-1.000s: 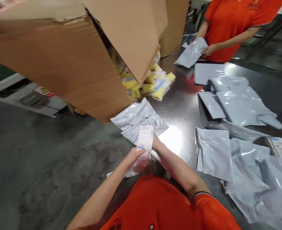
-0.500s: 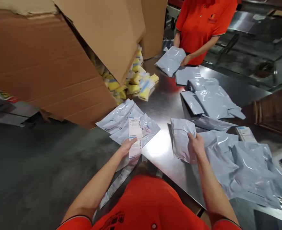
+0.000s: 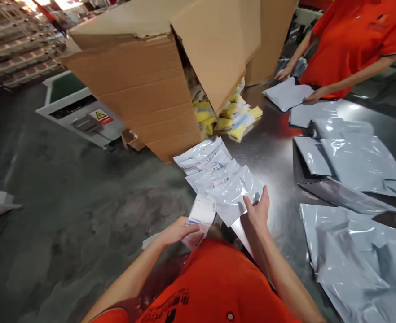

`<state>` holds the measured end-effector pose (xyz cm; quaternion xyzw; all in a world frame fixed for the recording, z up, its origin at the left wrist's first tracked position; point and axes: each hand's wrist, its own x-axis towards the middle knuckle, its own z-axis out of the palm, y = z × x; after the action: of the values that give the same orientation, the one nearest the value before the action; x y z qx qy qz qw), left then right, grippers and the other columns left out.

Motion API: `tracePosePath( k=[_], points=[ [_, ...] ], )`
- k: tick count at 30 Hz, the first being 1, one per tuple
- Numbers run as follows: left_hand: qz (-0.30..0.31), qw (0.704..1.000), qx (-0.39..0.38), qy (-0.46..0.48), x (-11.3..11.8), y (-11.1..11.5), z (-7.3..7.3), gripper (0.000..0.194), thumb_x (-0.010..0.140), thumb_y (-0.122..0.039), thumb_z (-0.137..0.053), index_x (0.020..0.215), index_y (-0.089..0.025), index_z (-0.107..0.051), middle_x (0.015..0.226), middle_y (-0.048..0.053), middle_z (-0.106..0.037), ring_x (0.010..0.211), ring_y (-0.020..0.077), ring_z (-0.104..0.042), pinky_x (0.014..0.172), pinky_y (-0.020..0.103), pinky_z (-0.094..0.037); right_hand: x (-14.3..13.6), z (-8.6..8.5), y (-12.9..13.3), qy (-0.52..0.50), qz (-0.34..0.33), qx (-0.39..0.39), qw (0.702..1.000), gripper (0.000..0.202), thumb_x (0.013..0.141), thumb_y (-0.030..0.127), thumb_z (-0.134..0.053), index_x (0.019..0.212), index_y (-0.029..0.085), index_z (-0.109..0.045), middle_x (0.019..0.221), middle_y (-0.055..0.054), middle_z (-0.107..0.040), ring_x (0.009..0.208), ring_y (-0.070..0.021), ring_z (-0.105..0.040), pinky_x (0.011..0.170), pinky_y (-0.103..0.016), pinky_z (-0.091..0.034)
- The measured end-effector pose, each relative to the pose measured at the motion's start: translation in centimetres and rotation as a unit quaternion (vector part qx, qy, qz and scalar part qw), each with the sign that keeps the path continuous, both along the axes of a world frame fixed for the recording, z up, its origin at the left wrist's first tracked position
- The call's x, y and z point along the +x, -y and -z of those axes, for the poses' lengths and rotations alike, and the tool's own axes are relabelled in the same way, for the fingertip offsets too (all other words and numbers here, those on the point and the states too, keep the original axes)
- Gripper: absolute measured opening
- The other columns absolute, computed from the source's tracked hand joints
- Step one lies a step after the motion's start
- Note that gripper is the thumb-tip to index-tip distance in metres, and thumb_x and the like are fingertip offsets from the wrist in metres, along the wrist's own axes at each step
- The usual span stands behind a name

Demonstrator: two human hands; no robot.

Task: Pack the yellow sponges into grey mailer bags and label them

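Observation:
My left hand (image 3: 181, 231) is closed on a strip of white printed labels (image 3: 202, 211), held low in front of my shirt. My right hand (image 3: 258, 211) has its thumb and fingers spread at the right edge of the nearest grey plastic mailer (image 3: 236, 190). That mailer lies on top of an overlapping row of mailers (image 3: 201, 154), some with printed labels showing, at the corner of the metal table (image 3: 279, 166).
A large cardboard box (image 3: 144, 89) stands behind the row, with yellow packets (image 3: 240, 119) spilling out. More grey mailers (image 3: 353, 157) lie at the right. Across the table a person in orange (image 3: 349, 49) touches a mailer (image 3: 290, 93). A white machine (image 3: 83, 119) stands at the left.
The view has swung left. The mailer from my right hand now lies on the row, and that hand has opened. My left hand has drawn the labels back off the mailers toward me.

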<state>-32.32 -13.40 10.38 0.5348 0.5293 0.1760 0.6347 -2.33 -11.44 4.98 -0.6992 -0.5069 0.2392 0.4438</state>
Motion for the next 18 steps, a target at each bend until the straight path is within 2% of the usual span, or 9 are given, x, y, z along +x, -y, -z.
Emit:
tracePosePath(
  k=[1,3,5,7,9,13,14,16,18],
  points=[
    [0.034,0.999,0.014,0.005,0.7,0.4,-0.2,0.044,0.071,-0.053,-0.074,0.099,-0.020,-0.081,0.105,0.004,-0.078,0.109,0.0305,-0.066,0.100,0.037,-0.048,-0.3,-1.0,0.0,-0.040,-0.049,-0.006,0.998,0.086,0.082,0.059,-0.058,0.150,0.015,-0.031,0.154,-0.022,-0.036,0.141,-0.0327,-0.037,0.108,-0.050,-0.039],
    [0.088,0.996,0.030,0.014,2.0,0.9,-0.2,0.044,0.077,-0.054,-0.067,0.099,-0.019,-0.081,0.104,0.005,-0.078,0.106,0.0299,-0.066,0.099,0.037,-0.047,-1.3,-3.1,-0.2,-0.182,-0.187,-0.059,0.963,0.083,0.075,0.058,-0.068,0.143,0.019,-0.044,0.150,-0.017,-0.045,0.135,-0.0309,-0.046,0.106,-0.046,-0.042],
    [0.118,0.993,0.031,0.009,2.7,1.1,-0.1,0.045,0.079,-0.053,-0.065,0.098,-0.016,-0.081,0.101,0.006,-0.078,0.104,0.0303,-0.066,0.099,0.038,-0.047,-2.2,-4.7,-0.5,-0.287,-0.319,-0.142,0.892,0.068,0.069,0.055,-0.075,0.125,0.019,-0.060,0.127,-0.013,-0.065,0.113,-0.0275,-0.063,0.094,-0.042,-0.050],
    [0.130,0.991,0.017,0.008,2.7,0.9,0.0,0.044,0.078,-0.051,-0.067,0.100,-0.016,-0.080,0.101,0.007,-0.077,0.106,0.0312,-0.065,0.099,0.039,-0.046,-2.7,-5.5,-0.3,-0.335,-0.339,-0.193,0.857,0.051,0.065,0.051,-0.079,0.102,0.018,-0.067,0.094,-0.006,-0.073,0.083,-0.0215,-0.068,0.076,-0.035,-0.054],
    [0.119,0.992,0.001,0.035,2.4,0.5,-0.1,0.050,0.072,-0.045,-0.073,0.113,-0.017,-0.076,0.112,0.006,-0.075,0.113,0.0306,-0.062,0.100,0.037,-0.046,-3.0,-5.7,0.3,-0.341,-0.293,-0.198,0.871,0.041,0.064,0.050,-0.080,0.086,0.018,-0.066,0.072,0.000,-0.069,0.064,-0.0162,-0.062,0.061,-0.029,-0.051],
    [0.035,0.995,0.018,0.088,3.0,-1.0,-1.0,0.090,0.059,-0.028,-0.079,0.144,-0.023,-0.051,0.139,0.005,-0.059,0.120,0.0242,-0.057,0.095,0.029,-0.045,-4.0,-5.1,2.0,-0.315,-0.255,-0.170,0.898,0.035,0.073,0.053,-0.072,0.080,0.020,-0.065,0.067,0.002,-0.065,0.060,-0.0149,-0.057,0.056,-0.027,-0.048],
    [0.022,0.996,0.034,0.079,3.6,-1.4,-1.2,0.083,0.060,-0.028,-0.077,0.139,-0.021,-0.054,0.131,0.006,-0.063,0.112,0.0224,-0.059,0.090,0.027,-0.046,-4.3,-4.8,2.5,-0.298,-0.259,-0.164,0.904,0.034,0.077,0.054,-0.068,0.082,0.020,-0.065,0.067,0.002,-0.064,0.060,-0.0151,-0.057,0.057,-0.027,-0.048],
    [0.010,0.997,0.064,0.034,5.1,-2.1,-1.5,0.049,0.065,-0.033,-0.072,0.111,-0.015,-0.068,0.097,0.003,-0.069,0.087,0.0182,-0.060,0.073,0.024,-0.046,-4.8,-4.3,3.3,-0.230,-0.260,-0.138,0.927,0.031,0.083,0.052,-0.062,0.084,0.021,-0.066,0.067,0.002,-0.063,0.062,-0.0152,-0.056,0.058,-0.027,-0.046],
    [-0.001,0.996,0.083,-0.014,6.6,-2.6,-1.4,0.027,0.069,-0.040,-0.068,0.077,-0.014,-0.065,0.068,-0.003,-0.056,0.066,0.0137,-0.051,0.059,0.023,-0.038,-5.1,-4.0,4.0,-0.135,-0.251,-0.100,0.953,0.026,0.088,0.046,-0.058,0.086,0.022,-0.067,0.071,0.001,-0.064,0.066,-0.0154,-0.057,0.063,-0.027,-0.045]
  ],
)
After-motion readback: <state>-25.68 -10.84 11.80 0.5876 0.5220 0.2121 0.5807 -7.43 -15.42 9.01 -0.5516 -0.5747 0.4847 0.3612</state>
